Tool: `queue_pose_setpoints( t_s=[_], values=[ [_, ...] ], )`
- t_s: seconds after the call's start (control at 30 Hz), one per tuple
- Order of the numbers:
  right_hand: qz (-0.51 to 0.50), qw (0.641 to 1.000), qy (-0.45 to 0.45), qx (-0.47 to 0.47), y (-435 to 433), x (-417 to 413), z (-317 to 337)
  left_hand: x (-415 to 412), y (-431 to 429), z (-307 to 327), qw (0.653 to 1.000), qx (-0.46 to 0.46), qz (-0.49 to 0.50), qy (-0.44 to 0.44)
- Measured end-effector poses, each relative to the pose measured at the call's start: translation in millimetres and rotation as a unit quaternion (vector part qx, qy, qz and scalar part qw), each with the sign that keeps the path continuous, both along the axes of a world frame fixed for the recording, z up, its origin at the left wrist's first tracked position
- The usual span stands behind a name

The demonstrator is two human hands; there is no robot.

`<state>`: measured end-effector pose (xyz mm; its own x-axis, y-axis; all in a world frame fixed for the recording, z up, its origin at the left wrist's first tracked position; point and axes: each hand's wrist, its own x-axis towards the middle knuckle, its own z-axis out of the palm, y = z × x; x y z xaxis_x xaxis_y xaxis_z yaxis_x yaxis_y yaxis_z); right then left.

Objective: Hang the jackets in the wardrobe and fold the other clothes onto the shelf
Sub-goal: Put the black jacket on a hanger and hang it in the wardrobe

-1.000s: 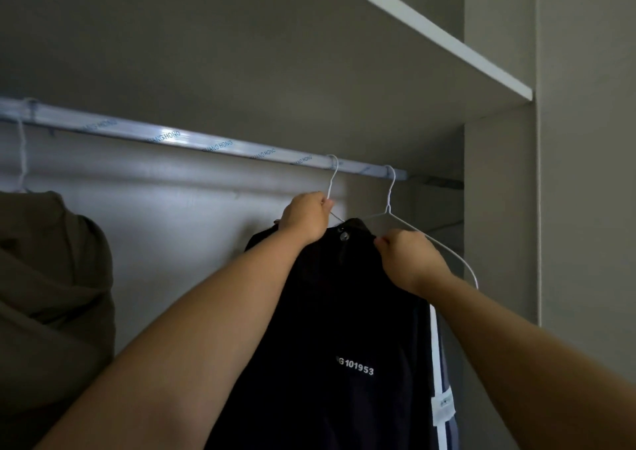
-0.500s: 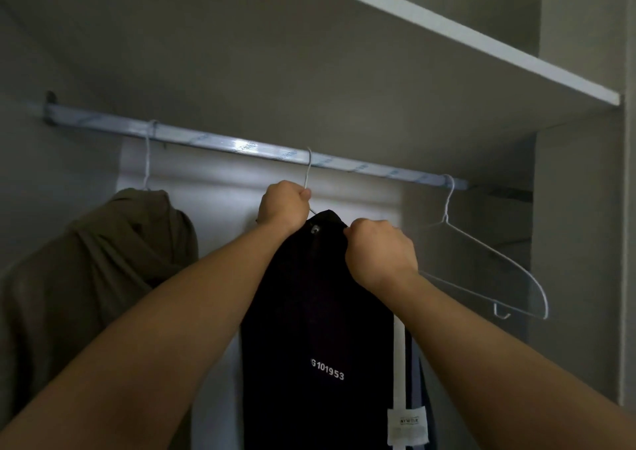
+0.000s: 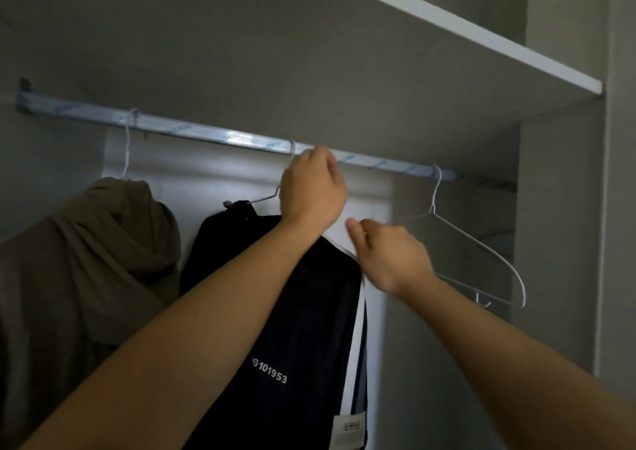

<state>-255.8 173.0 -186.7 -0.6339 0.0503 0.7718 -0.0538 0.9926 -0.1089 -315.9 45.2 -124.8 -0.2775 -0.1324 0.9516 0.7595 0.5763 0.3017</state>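
A dark navy jacket [image 3: 303,312] with white lettering and a white side stripe hangs on a white wire hanger [image 3: 261,199], whose hook sits over the silver rail [image 3: 206,133]. My left hand [image 3: 311,188] is curled round the hanger's neck just under the rail. At the jacket's right shoulder, my right hand [image 3: 389,257] has its fingers curled on the fabric edge and its thumb sticking up. An olive jacket [image 3: 86,260] hangs at the left end of the rail.
An empty white wire hanger [image 3: 481,246] hangs at the rail's right end. A white shelf [image 3: 481,36] runs above the rail. The wardrobe's side panel [image 3: 557,243] closes off the right.
The dark jacket has turned so its left shoulder shows. My left hand rose towards the rail. My right hand left the collar and went down and right to the shoulder.
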Motion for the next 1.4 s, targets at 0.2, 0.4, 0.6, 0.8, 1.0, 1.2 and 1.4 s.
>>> queue_pose_setpoints(
  t_s=[0.2, 0.4, 0.6, 0.8, 1.0, 1.2, 1.4],
  values=[
    [-0.228, 0.966, 0.118, -0.037, 109, 12, -7, 31, 91, 32, 0.929, -0.111, -0.211, -0.284],
    [-0.299, 0.947, -0.089, -0.082, 148, 27, -17, 16, 146, 6, 0.740, 0.063, -0.438, -0.508],
    [-0.256, 0.953, -0.069, -0.145, 137, 34, -12, 2, 175, -23, 0.691, 0.110, -0.481, -0.528],
    [-0.097, 0.952, -0.005, -0.291, 123, 31, 8, -12, 208, -29, 0.652, 0.168, -0.496, -0.548],
    [-0.056, 0.904, 0.048, -0.420, 130, 42, 37, -29, 225, 15, 0.625, 0.233, -0.533, -0.521],
    [-0.076, 0.904, -0.020, -0.420, 126, 109, 90, 2, 203, 56, 0.547, 0.272, -0.549, -0.571],
    [-0.103, 0.862, -0.102, -0.485, 92, 197, 144, 75, 169, 81, 0.489, 0.284, -0.530, -0.632]
  ],
)
